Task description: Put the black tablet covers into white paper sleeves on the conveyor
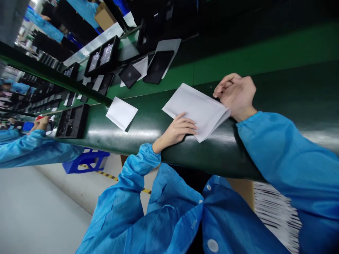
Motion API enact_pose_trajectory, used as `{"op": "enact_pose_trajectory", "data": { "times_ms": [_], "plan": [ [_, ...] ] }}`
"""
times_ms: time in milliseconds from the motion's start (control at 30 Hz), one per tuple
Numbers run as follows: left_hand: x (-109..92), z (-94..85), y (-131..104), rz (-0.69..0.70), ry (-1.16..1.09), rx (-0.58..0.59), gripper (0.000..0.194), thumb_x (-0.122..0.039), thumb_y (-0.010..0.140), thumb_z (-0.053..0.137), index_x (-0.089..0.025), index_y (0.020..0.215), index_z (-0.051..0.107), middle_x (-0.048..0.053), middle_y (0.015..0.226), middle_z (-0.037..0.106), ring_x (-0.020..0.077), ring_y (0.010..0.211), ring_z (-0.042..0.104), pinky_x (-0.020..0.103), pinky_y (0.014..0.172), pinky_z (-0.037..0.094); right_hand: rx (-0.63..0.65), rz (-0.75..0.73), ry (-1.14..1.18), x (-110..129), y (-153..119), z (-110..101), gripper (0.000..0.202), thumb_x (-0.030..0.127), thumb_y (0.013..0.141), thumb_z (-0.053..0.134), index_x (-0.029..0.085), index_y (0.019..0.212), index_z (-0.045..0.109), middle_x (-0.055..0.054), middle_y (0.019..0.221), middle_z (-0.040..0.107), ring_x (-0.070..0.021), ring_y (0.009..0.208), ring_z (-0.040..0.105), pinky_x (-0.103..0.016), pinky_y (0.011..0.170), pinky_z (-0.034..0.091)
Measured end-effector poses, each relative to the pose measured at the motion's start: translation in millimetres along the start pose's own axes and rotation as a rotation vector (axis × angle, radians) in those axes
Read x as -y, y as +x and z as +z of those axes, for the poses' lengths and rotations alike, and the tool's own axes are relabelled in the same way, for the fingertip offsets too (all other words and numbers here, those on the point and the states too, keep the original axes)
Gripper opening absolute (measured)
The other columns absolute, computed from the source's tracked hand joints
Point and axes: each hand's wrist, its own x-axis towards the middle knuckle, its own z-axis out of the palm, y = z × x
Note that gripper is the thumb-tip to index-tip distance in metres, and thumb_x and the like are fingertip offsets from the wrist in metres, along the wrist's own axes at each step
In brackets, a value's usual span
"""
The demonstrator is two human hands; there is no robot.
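A white paper sleeve (198, 106) lies flat on the green conveyor in front of me, its layers parted at the right end. My left hand (180, 130) rests on the sleeve's near left edge with the fingers stretched out over the paper. At the sleeve's right end is my right hand (237, 93), turned palm up, its fingers curled in and nothing visible in them. The heel of that hand is close to the paper edge; I cannot tell whether it touches. A second white sleeve (122, 113) lies to the left of the first.
Beyond lie a dark flat device (159, 67), a smaller dark square piece (129, 75) and a black tray (102, 56). A green post (66, 83) crosses at the left. Another black tray (72, 121) stands near a co-worker's hand (41, 122). Stacked paper sleeves (275, 211) sit below right.
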Motion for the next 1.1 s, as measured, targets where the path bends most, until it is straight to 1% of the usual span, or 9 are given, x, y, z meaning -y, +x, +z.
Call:
{"op": "enact_pose_trajectory", "data": {
  "times_ms": [133,233,433,567,667,800,900,967,1100],
  "plan": [
    [-9,0.4,7,-0.071,0.012,0.181,0.038,-0.010,0.106,0.047,-0.026,0.098,0.081,0.002,0.111,0.085,0.0202,0.134,0.072,0.058,0.139,0.035,0.033,-0.027,-0.082,2,7,-6,0.029,0.048,0.081,0.075,0.024,0.074,0.060,0.001,0.057,0.051,-0.0140,0.052,0.047,-0.029,0.051,0.036],
    [-15,-2.4,14,-0.025,-0.018,0.263,0.034,-0.010,0.101,0.050,-0.024,0.087,0.077,0.004,0.115,0.083,0.0240,0.145,0.066,0.058,0.141,0.032,0.086,0.017,-0.164,9,7,-9,0.033,0.045,0.080,0.084,0.023,0.076,0.059,0.002,0.061,0.059,-0.0114,0.053,0.051,-0.026,0.050,0.039],
    [-23,4.4,39,0.045,-0.176,0.385,0.035,-0.010,0.100,0.050,-0.023,0.076,0.072,0.005,0.104,0.081,0.0239,0.144,0.066,0.053,0.143,0.029,0.449,0.245,-0.415,50,9,-33,0.040,0.051,0.081,0.090,0.018,0.100,0.079,-0.014,0.106,0.080,-0.0215,0.084,0.074,-0.032,0.067,0.056],
    [-14,11.1,57,0.023,-0.312,0.361,0.034,-0.015,0.102,0.053,-0.023,0.074,0.070,0.005,0.090,0.078,0.0243,0.133,0.071,0.051,0.137,0.040,0.591,0.291,-0.808,60,9,-42,0.039,0.057,0.089,0.084,0.020,0.104,0.087,-0.007,0.075,0.073,-0.0189,0.064,0.063,-0.036,0.062,0.050],
    [20,0.4,67,-0.074,-0.294,0.064,0.027,-0.030,0.106,0.056,-0.023,0.085,0.070,0.007,0.095,0.078,0.0257,0.118,0.074,0.051,0.120,0.055,0.495,0.150,-0.949,56,8,-39,0.035,0.056,0.090,0.084,0.023,0.082,0.085,-0.006,0.071,0.071,-0.0214,0.068,0.066,-0.039,0.071,0.054],
    [104,-40.0,76,-0.404,0.159,-0.349,0.022,-0.045,0.103,0.064,-0.024,0.108,0.069,0.013,0.122,0.073,0.0334,0.133,0.063,0.060,0.122,0.046,0.432,0.158,-0.927,53,9,-36,0.045,0.058,0.094,0.079,0.020,0.070,0.079,-0.011,0.082,0.078,-0.0217,0.069,0.065,-0.040,0.069,0.054],
    [164,-67.6,76,-0.663,0.348,-0.449,0.030,-0.048,0.093,0.078,-0.026,0.108,0.064,0.017,0.128,0.068,0.0426,0.143,0.053,0.068,0.119,0.044,0.370,0.186,-0.861,49,10,-37,0.046,0.061,0.095,0.078,0.018,0.077,0.077,-0.012,0.081,0.078,-0.0159,0.057,0.054,-0.036,0.056,0.047],
    [188,-76.3,76,-0.761,0.371,-0.477,0.030,-0.049,0.092,0.080,-0.026,0.096,0.060,0.016,0.120,0.067,0.0448,0.141,0.051,0.071,0.116,0.044,0.332,0.129,-0.844,44,10,-36,0.043,0.059,0.093,0.079,0.018,0.082,0.075,-0.010,0.078,0.078,-0.0133,0.054,0.051,-0.033,0.053,0.043],
    [195,-73.5,84,-0.769,0.393,-0.485,0.038,-0.049,0.101,0.072,-0.025,0.082,0.049,0.013,0.107,0.065,0.0387,0.132,0.055,0.066,0.115,0.044,0.292,0.004,-0.856,34,8,-28,0.034,0.051,0.093,0.078,0.018,0.083,0.073,-0.007,0.073,0.074,-0.0153,0.062,0.060,-0.031,0.061,0.049]
  ]
}}
